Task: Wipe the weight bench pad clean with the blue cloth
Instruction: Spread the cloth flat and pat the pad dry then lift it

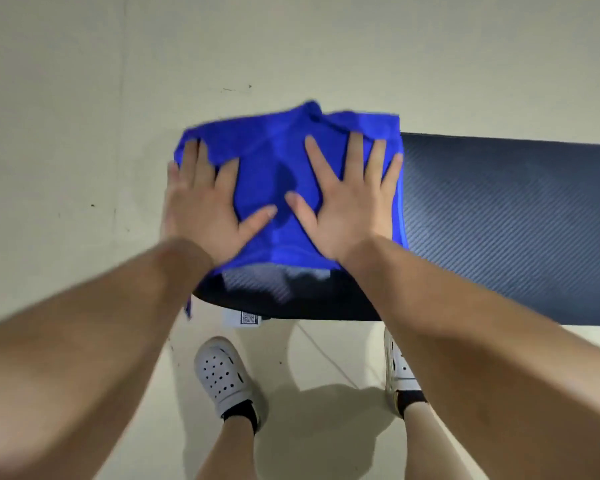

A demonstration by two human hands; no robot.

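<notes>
- Head view: both palms lie flat on the rumpled, bright blue cloth [274, 157], which covers the left end of the dark, weave-textured weight bench pad [499, 220].
- State of left hand [205, 206]: fingers straight and spread, pressing the cloth at the pad's end edge; slightly blurred.
- State of right hand [350, 202]: fingers splayed, palm down, near the cloth's right border.
- Pad's long axis runs rightward out of frame, so all bare surface lies right of the hands; the right hand is nearer.
- Judgement: next stroke should go rightward along that axis.
</notes>
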